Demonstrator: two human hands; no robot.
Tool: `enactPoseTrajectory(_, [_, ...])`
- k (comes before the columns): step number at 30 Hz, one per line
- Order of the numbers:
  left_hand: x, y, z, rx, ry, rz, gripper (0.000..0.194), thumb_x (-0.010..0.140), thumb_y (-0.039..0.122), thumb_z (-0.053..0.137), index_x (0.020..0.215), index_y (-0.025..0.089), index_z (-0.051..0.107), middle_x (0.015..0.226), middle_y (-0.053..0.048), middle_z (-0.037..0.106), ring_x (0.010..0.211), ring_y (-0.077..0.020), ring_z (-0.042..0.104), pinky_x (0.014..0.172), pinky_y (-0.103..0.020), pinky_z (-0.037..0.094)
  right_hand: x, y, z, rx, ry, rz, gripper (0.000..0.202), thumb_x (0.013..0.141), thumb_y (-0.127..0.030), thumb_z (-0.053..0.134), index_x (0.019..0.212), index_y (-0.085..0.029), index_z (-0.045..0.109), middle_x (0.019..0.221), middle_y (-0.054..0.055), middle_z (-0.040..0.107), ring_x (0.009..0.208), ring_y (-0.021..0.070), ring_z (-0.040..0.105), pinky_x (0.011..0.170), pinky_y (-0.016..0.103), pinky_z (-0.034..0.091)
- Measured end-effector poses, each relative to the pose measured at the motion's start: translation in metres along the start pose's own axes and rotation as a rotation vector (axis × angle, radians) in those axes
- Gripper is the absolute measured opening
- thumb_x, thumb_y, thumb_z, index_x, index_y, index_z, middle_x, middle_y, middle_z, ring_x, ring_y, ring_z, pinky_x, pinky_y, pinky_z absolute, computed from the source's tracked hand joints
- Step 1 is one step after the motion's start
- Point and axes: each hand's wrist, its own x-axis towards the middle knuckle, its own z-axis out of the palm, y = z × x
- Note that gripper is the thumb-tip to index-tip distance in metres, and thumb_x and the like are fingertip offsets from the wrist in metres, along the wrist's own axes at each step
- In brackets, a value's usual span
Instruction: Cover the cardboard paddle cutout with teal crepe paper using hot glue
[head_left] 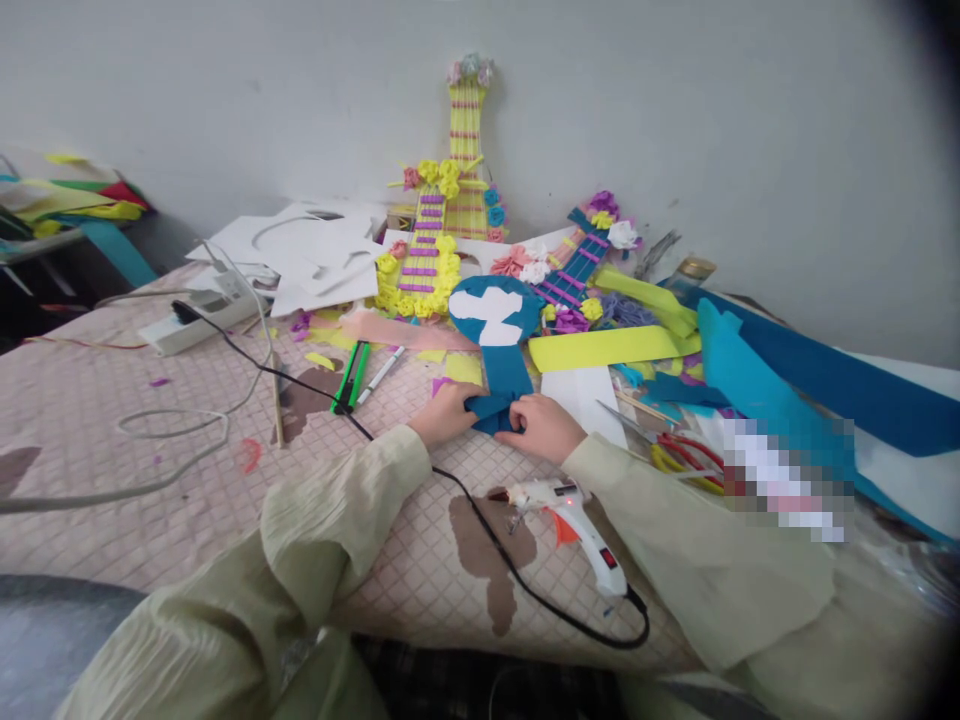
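Note:
A blue paper shape (504, 368) with a round head and white patches lies in front of me, its strip running toward my body. At the near end of that strip the paper is folded over. My left hand (448, 412) pinches the fold's left side. Curled fingers of my right hand (546, 428) press on the fold's right side. Just below my hands a white glue gun (574, 515) with an orange trigger lies on its side, a small red light showing. Its black cord curves across the table.
Several decorated paper instruments (431, 230) lean at the back. A green cutter (350, 377) and white pen (381, 375) lie left. Scissors (675, 450) and blue sheets (780, 390) lie right. A power strip (199, 320) with trailing cables sits far left.

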Motion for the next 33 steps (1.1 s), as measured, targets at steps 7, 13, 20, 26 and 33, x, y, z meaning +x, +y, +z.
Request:
enactPoseTrajectory(7, [-0.002, 0.007, -0.001, 0.037, 0.026, -0.053, 0.034, 0.081, 0.035, 0.045, 0.054, 0.015, 0.051, 0.049, 0.002, 0.049, 0.047, -0.0091, 0.043, 0.048, -0.022, 0.033, -0.015, 0.009, -0.008, 0.187, -0.021, -0.067, 0.004, 0.072, -0.021, 0.060, 0.071, -0.018, 0.059, 0.067, 0.000, 0.057, 0.062, 0.0114, 0.053, 0.060, 0.023, 0.041])
enactPoseTrajectory(13, [-0.001, 0.009, 0.001, 0.058, 0.055, -0.099, 0.033, 0.080, 0.034, 0.045, 0.053, 0.016, 0.049, 0.048, 0.003, 0.047, 0.048, -0.0095, 0.042, 0.048, -0.023, 0.032, -0.024, 0.022, -0.006, 0.196, 0.093, -0.134, 0.017, 0.078, -0.023, 0.055, 0.092, -0.018, 0.063, 0.094, 0.008, 0.059, 0.088, 0.0196, 0.053, 0.081, 0.035, 0.042])
enactPoseTrajectory(20, [-0.002, 0.011, -0.006, 0.061, 0.092, -0.139, 0.013, 0.070, 0.017, 0.048, 0.070, 0.014, 0.060, 0.074, -0.003, 0.064, 0.070, -0.0155, 0.056, 0.067, -0.027, 0.043, -0.024, 0.026, -0.005, 0.199, 0.124, -0.101, 0.026, 0.081, -0.028, 0.051, 0.105, -0.018, 0.057, 0.094, 0.009, 0.060, 0.089, 0.0212, 0.051, 0.082, 0.036, 0.041])
enactPoseTrajectory(26, [-0.004, 0.012, -0.011, 0.021, 0.039, -0.101, 0.014, 0.070, 0.016, 0.051, 0.077, 0.016, 0.062, 0.082, -0.002, 0.066, 0.077, -0.0153, 0.059, 0.074, -0.027, 0.045, -0.018, 0.022, -0.001, 0.205, 0.133, -0.046, 0.018, 0.078, -0.031, 0.055, 0.089, -0.017, 0.060, 0.087, 0.008, 0.059, 0.084, 0.0213, 0.050, 0.079, 0.035, 0.039])
enactPoseTrajectory(33, [-0.003, 0.011, -0.008, -0.033, 0.036, -0.015, 0.020, 0.077, 0.035, 0.053, 0.077, 0.017, 0.063, 0.080, -0.002, 0.066, 0.075, -0.0143, 0.059, 0.071, -0.026, 0.045, -0.010, 0.025, -0.005, 0.289, 0.117, 0.018, 0.019, 0.082, -0.026, 0.047, 0.078, -0.016, 0.064, 0.076, 0.006, 0.060, 0.072, 0.0152, 0.052, 0.070, 0.028, 0.041])
